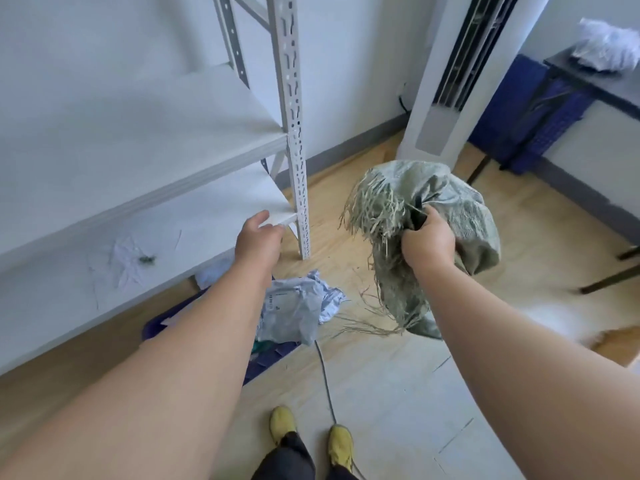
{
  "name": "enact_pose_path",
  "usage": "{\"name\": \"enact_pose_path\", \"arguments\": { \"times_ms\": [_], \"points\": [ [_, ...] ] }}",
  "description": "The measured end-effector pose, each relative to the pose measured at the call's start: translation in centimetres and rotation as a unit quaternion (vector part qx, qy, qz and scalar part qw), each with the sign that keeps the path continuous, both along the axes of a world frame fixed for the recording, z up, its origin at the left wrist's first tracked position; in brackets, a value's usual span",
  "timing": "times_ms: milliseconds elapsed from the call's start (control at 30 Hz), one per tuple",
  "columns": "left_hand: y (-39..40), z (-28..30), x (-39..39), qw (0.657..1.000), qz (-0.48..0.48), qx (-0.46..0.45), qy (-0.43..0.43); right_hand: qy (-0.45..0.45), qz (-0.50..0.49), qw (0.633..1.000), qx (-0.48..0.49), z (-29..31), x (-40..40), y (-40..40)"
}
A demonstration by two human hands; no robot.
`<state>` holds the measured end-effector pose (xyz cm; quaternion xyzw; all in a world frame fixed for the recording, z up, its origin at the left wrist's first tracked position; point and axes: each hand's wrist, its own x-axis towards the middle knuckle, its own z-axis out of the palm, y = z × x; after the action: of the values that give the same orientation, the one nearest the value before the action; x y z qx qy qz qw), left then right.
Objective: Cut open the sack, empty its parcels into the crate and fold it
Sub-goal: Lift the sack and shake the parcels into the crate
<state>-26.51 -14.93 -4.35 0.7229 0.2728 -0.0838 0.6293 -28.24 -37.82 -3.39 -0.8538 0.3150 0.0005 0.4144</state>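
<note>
Fingers of the right hand (427, 242) are curled tight round a bunched handful of the sack (446, 216), holding it up off the floor (398, 375), to the right of the rack post (294, 133). Those of the left hand (258, 237) reach toward the corner of the lower shelf (173, 230); they look loosely extended and seem to hold nothing, though the tips are partly hidden behind the hand.

By the look of it, the task is far along. One edge of the sack is frayed into loose strands, which suggests it has been cut open, and it hangs limp and crumpled, seemingly empty. Grey parcels (298, 306) lie heaped over the blue crate (156, 327) under the left forearm, by the foot of the rack, so emptying appears done. Folding is what remains: the sack is a scrunched wad, not flat or squared.

It hangs roughly upright, long axis running from the bulging top by the white tower unit (446, 81) down to the trailing end near the floor. The frayed edge faces left, toward the rack, with a few strands dragging on the floor.
</note>
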Motion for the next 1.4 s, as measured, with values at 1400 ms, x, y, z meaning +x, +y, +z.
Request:
{"name": "enact_pose_path", "arguments": {
  "times_ms": [1400],
  "points": [
    [-19.3,-9.0,23.2,0.979,-0.133,0.059,0.143,0.075,0.322,0.903,-0.273,-11.7,31.1,-15.9]
  ]
}}
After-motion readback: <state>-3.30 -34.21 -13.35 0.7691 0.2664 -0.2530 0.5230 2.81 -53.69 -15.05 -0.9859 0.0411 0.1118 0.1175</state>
